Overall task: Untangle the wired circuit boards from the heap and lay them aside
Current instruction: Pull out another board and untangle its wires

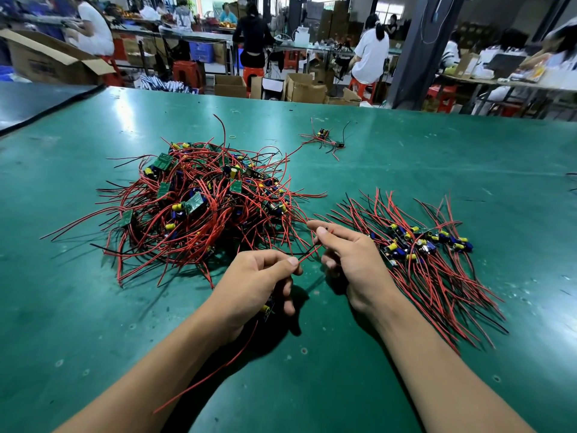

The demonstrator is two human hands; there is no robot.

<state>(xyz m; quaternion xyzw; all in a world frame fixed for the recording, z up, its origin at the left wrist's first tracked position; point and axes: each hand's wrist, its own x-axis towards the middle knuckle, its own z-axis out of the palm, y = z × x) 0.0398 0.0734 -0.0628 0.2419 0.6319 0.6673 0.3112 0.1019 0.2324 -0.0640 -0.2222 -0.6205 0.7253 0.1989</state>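
Red wire [307, 253] is pinched by the left hand [256, 276], its board [266, 308] held under the palm, and by the right hand [349, 257], and if tugged, loops in the heap [203, 207] beyond could be tightened or solder joints torn.

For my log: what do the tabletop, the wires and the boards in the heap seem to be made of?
The tabletop looks like a green rubber or vinyl mat, semi-gloss: it mirrors the ceiling lights. The wires wear red and black insulation, likely soft plastic, since they curve loosely. The boards are flat, rigid green plates, probably circuit-board laminate.
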